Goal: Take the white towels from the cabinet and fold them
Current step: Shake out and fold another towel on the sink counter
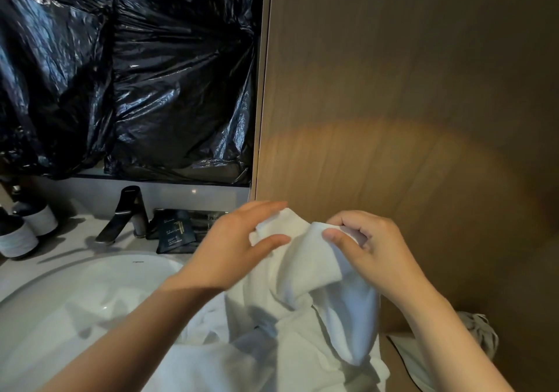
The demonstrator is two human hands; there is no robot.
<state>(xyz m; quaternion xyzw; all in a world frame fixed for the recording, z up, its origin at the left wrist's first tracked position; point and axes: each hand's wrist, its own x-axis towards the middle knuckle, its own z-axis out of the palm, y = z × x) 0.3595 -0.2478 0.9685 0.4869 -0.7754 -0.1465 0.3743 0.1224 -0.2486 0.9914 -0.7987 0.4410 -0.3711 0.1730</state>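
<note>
Holding a white towel [305, 273] up in the lower centre of the frame, we grip its bunched top edge with both hands, set close together. Our left hand [239, 246] pinches one fold between thumb and outstretched fingers. Our right hand [366, 246] curls its fingers round the neighbouring fold. The rest of the towel hangs down to the bottom edge, partly over a white sink [99, 266] at lower left. Behind the sink stand a dark tap [128, 213], a dark sachet [174, 231] and two dark bottles [18, 237] with white bands. Black plastic sheeting [136, 74] fills the upper left, and a wooden panel [408, 89] fills the right.
</note>
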